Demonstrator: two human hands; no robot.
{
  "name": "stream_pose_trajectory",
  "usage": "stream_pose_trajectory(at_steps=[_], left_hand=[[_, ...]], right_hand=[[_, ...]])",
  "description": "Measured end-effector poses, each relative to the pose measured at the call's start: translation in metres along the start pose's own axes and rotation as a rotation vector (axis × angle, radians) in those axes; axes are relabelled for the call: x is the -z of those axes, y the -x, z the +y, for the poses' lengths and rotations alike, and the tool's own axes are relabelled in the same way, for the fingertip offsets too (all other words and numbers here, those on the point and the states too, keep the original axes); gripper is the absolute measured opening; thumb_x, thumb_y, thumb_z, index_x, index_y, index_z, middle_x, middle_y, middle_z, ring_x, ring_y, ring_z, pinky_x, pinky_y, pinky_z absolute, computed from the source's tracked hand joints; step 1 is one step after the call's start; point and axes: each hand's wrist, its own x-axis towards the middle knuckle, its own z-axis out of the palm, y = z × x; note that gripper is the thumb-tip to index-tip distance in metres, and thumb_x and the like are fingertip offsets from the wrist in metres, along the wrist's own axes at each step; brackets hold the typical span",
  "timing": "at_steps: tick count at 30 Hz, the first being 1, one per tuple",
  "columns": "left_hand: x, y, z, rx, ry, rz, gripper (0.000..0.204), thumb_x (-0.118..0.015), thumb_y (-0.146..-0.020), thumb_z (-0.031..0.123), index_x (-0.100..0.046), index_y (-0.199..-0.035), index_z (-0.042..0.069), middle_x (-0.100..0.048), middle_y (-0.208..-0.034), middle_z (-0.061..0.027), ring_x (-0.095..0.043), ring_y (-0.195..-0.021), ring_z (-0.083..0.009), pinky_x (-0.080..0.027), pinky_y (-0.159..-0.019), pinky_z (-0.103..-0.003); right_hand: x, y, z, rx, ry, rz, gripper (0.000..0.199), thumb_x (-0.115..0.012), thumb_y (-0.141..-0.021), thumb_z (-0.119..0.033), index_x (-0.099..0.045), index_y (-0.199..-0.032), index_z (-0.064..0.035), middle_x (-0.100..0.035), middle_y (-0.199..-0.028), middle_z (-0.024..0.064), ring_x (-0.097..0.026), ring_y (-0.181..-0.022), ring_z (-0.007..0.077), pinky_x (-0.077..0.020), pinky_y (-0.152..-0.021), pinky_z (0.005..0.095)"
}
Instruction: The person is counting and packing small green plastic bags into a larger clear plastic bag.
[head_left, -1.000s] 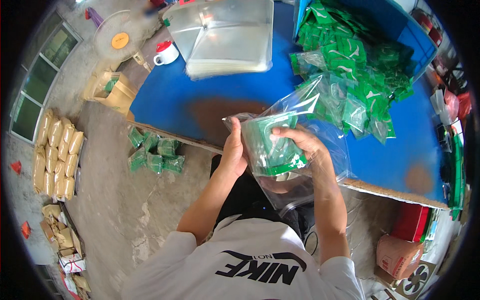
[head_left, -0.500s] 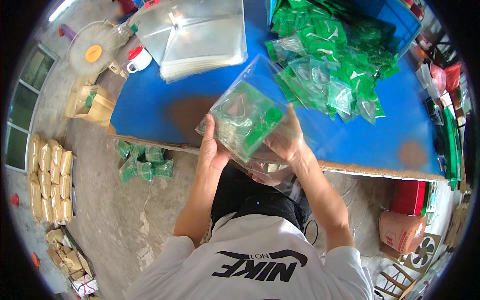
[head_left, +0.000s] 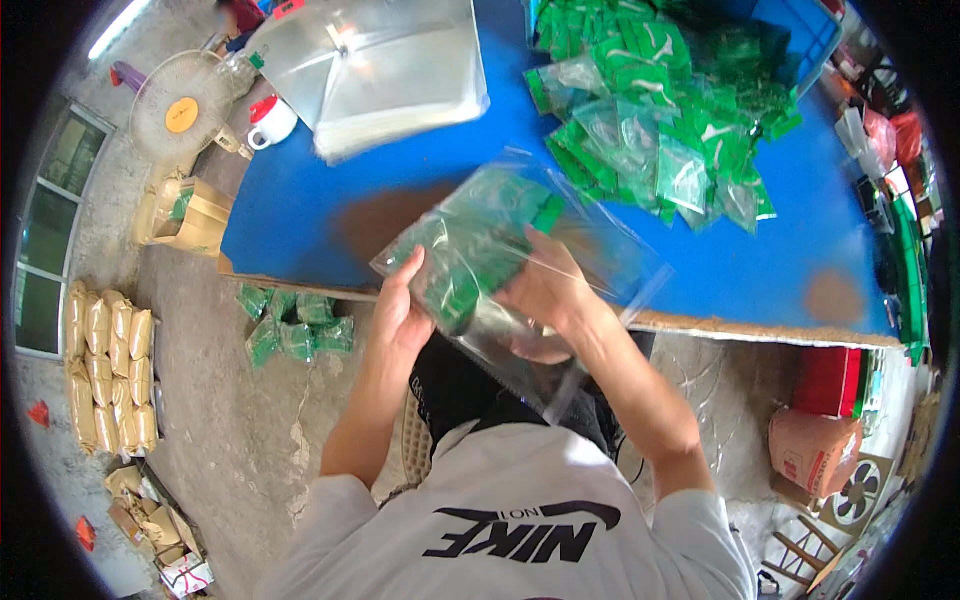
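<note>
Lying between left grip (head_left: 402, 312), right grip (head_left: 553, 290) — green packets (head_left: 487, 262), bagged

Left hand (head_left: 400, 310), thumb upright, opposite right hand (head_left: 550, 288); both forearms (head_left: 640, 385) angled inward.

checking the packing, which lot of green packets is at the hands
The stack in the clear bag between the left hand and right hand; the loose heap lies on the blue table, the bundles on the floor.

Tabletop (head_left: 508, 105) lies free between film stack (head_left: 400, 85) and packet heap (head_left: 650, 130); held bag (head_left: 475, 225) blocks near end.
</note>
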Motion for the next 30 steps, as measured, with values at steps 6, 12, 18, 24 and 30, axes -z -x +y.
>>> stream_pose_trajectory(at_steps=[6, 12, 18, 24, 30], left_hand=[[-0.008, 0.026, 0.038, -0.068, 0.038, -0.1, 0.038, -0.064, -0.095, 0.017, -0.053, -0.128, 0.002, -0.062, -0.125, -0.0149, -0.06, -0.116, -0.0288, -0.049, -0.101, -0.048], [0.019, 0.013, 0.034, 0.068, 0.01, 0.114, 0.033, -0.064, -0.096, 0.018, -0.056, -0.124, 0.002, -0.062, -0.123, -0.0136, -0.061, -0.113, -0.0299, -0.051, -0.099, -0.048], [0.035, 0.012, 0.034, 0.101, -0.072, 0.033, 0.038, -0.068, -0.094, 0.022, -0.057, -0.124, 0.003, -0.063, -0.122, -0.0123, -0.062, -0.111, -0.0271, -0.052, -0.097, -0.045], [0.019, 0.024, 0.039, 0.099, -0.031, -0.008, 0.04, -0.063, -0.097, 0.025, -0.054, -0.13, 0.005, -0.064, -0.123, -0.0118, -0.064, -0.11, -0.0265, -0.052, -0.097, -0.043], [0.033, 0.01, 0.053, 0.08, -0.145, 0.073, 0.031, -0.06, -0.099, 0.021, -0.056, -0.123, 0.004, -0.065, -0.119, -0.0108, -0.065, -0.106, -0.0267, -0.054, -0.094, -0.045]], right_hand=[[0.004, 0.0, -0.013, -0.074, 0.252, -0.07, 0.061, -0.034, -0.106, -0.047, -0.033, -0.147, -0.0026, -0.043, -0.146, 0.0213, -0.045, -0.133, 0.0375, -0.0368, -0.111, 0.0557], [0.016, -0.003, -0.002, -0.062, 0.106, -0.089, 0.068, -0.037, -0.103, -0.054, -0.034, -0.147, -0.0016, -0.046, -0.143, 0.0214, -0.048, -0.132, 0.0363, -0.039, -0.111, 0.0536], [0.024, -0.021, 0.011, -0.013, 0.221, 0.075, 0.045, -0.039, -0.107, -0.039, -0.047, -0.134, -0.0031, -0.059, -0.128, 0.0133, -0.06, -0.116, 0.0279, -0.0532, -0.097, 0.0436], [0.003, -0.038, 0.028, 0.3, 0.533, 0.357, 0.062, -0.039, -0.104, -0.05, -0.053, -0.116, 0.0094, -0.059, -0.102, 0.0152, -0.064, -0.083, 0.0251, -0.0603, -0.063, 0.038], [-0.007, -0.035, 0.019, 0.379, 1.008, 0.277, 0.068, -0.032, -0.104, -0.052, -0.046, -0.127, 0.0106, -0.056, -0.119, 0.0206, -0.06, -0.11, 0.0313, -0.0599, -0.083, 0.0421]])
